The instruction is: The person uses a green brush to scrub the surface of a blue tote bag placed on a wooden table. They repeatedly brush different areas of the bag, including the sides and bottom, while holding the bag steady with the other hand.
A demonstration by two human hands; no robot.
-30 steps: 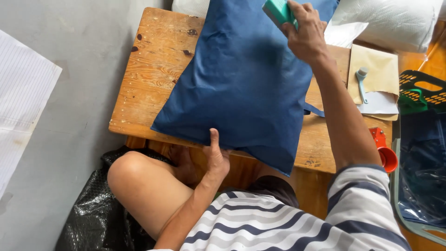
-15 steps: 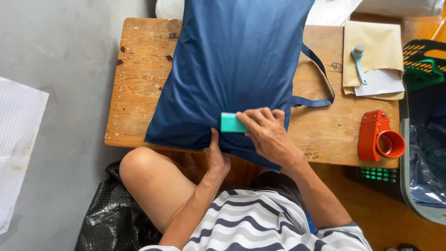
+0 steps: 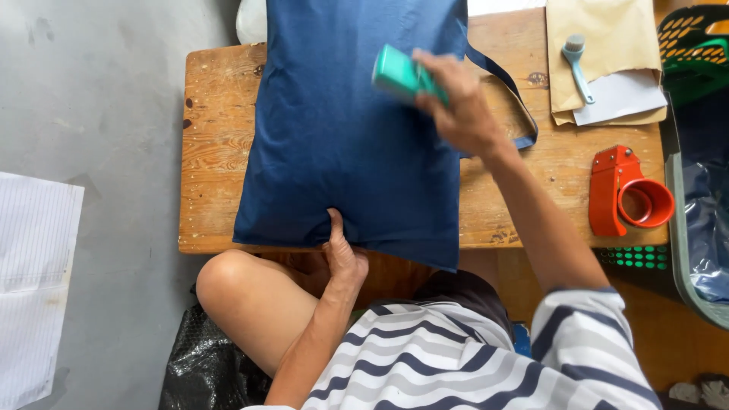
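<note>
Lying flat across the wooden bench [image 3: 220,152], a dark blue cloth bag [image 3: 357,144], its lower edge hanging just over the near side, one strap looping out to the right. Pressed on its upper part by a small teal block [image 3: 399,74], apparently a brush or roller, gripped in the right hand [image 3: 459,106], fingers curled shut around it; blurred, so the exact grip hard to read. Pinned at the near edge by the left hand [image 3: 343,254], thumb on top of the cloth, fingers tucked out of sight beneath the bench edge, pinching cloth and edge together. Judged from the smooth, unwrinkled face of the bag, the going-over looks well under way, though no telling which parts are covered and which remain. Further right on the bench: a tan envelope [image 3: 607,45] with a white sheet and a small pale-blue brush [image 3: 577,61] on it, then a red tape dispenser [image 3: 626,190]. Beyond, a green basket [image 3: 695,45]; at far left, white sheets [image 3: 34,281] on the grey floor.
</note>
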